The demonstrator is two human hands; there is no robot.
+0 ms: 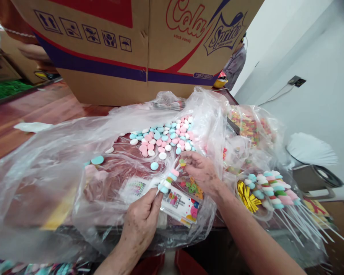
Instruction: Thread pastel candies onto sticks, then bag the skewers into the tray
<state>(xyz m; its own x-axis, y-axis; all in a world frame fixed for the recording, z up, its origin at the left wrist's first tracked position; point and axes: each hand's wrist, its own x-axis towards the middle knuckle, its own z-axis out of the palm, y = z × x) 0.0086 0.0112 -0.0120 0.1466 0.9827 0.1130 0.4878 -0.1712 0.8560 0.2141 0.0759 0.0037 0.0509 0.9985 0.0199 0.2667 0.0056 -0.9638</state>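
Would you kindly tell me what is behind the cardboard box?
Past its right edge, part of a person and something yellow show; past its left, another person's hand. The cardboard box covers whatever else is there.

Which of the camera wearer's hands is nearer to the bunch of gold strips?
Right. The right hand is up and left of the gold strips in the picture; the left hand, holding a candy stick, is farther left.

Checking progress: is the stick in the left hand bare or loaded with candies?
Loaded: candies are stacked on it just beyond the left hand, with pink, pale blue and green among them.
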